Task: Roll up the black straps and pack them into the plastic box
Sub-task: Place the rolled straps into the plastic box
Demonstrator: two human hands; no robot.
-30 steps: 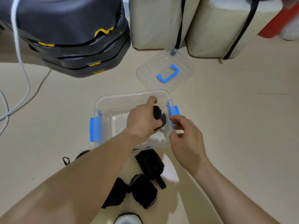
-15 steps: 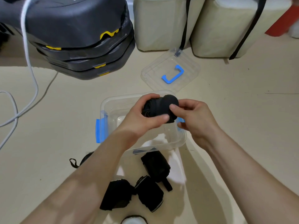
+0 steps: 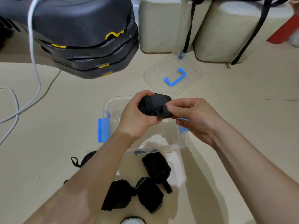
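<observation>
A rolled black strap [image 3: 155,105] is held above the clear plastic box [image 3: 174,143], which has blue side clips. My left hand [image 3: 137,113] grips the roll from its left end. My right hand [image 3: 192,117] pinches the roll's right side between thumb and fingers. Three more rolled black straps lie on the floor in front of the box: one [image 3: 157,168] near its front wall, one [image 3: 149,194] closer to me, one [image 3: 117,196] to its left. Another black strap [image 3: 84,160] with a loop peeks out left of my left forearm.
The box's clear lid [image 3: 161,76] with a blue handle lies on the floor behind the box. Stacked dark cases [image 3: 84,34] stand at the back left, pale containers [image 3: 163,25] with black straps at the back. White cables [image 3: 14,101] cross the floor on the left.
My left hand lifted the roll out of the box and my right hand took hold of it. Both hands now hold it slightly higher, and the loose end looks pulled round.
</observation>
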